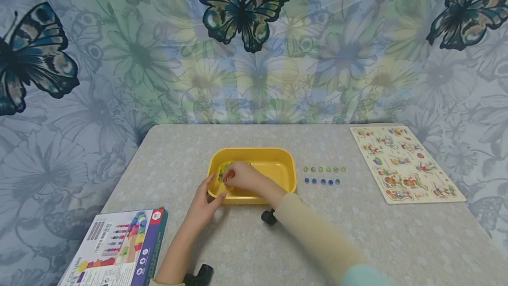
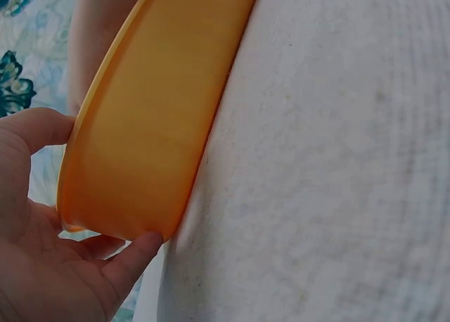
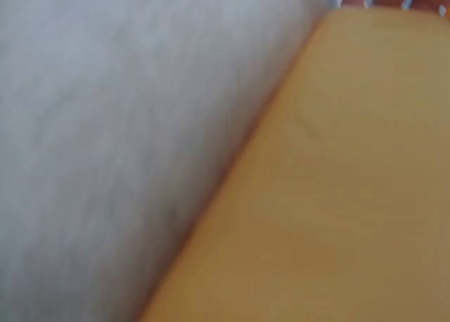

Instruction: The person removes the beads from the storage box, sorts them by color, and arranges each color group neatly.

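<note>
A yellow plastic tray (image 1: 278,152) stands on the table with small glass marbles (image 1: 221,174), yellow-green and blue, gathered at its left end. My left hand (image 1: 201,204) holds the tray's near left corner, thumb and fingers spread around it. The left wrist view shows the fingers of that hand (image 2: 67,259) against the tray's outer wall (image 2: 151,118). Inside the tray, my right hand (image 1: 244,176) reaches down to the marbles with bent fingers. Its fingertips are too small to tell whether they pinch a marble. The right wrist view is blurred and mostly filled by the tray wall (image 3: 337,174).
Right of the tray lie a row of yellow-green marbles (image 1: 320,169) and a row of blue marbles (image 1: 323,182). A wooden picture puzzle board (image 1: 405,162) lies at the far right. A printed toy box (image 1: 115,248) sits at the front left. Behind the table hangs a butterfly-patterned cloth (image 1: 254,87).
</note>
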A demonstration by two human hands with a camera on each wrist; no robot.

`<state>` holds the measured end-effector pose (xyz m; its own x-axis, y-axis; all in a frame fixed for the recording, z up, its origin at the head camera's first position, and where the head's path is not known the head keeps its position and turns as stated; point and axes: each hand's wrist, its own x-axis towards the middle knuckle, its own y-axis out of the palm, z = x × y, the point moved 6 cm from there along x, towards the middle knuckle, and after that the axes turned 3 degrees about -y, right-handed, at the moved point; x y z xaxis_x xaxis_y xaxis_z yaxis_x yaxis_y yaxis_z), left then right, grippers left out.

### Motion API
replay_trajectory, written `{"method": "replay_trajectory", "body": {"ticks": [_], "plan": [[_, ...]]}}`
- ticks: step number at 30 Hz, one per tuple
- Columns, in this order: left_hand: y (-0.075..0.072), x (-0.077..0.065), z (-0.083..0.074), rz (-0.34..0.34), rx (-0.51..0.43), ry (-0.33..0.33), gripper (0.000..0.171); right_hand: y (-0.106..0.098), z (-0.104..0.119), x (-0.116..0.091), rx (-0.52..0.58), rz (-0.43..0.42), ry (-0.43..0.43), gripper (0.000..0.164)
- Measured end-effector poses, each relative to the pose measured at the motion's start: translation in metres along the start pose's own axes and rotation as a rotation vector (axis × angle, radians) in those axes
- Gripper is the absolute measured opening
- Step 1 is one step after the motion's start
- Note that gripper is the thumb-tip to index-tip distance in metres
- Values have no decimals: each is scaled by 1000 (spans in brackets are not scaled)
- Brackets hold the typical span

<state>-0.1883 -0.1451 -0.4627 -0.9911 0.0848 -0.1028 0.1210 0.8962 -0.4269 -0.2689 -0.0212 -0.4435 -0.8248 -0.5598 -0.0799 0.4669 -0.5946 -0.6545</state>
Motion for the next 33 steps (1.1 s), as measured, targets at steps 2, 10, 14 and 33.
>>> {"method": "replay_trajectory", "body": {"ticks": [2,10,14,33], "plan": [[1,1,0,-3,1,-10,74,-10,-4,-6,7,-16,-2,8],[1,3,0,-20,28,-52,74,-57,-22,-47,109,-77,-4,8],[1,1,0,-22,28,-59,74,-89,-40,-78,120,-142,18,11],[5,2,0,-9,34,-89,75,-181,-197,-228,47,-321,324,24]]}}
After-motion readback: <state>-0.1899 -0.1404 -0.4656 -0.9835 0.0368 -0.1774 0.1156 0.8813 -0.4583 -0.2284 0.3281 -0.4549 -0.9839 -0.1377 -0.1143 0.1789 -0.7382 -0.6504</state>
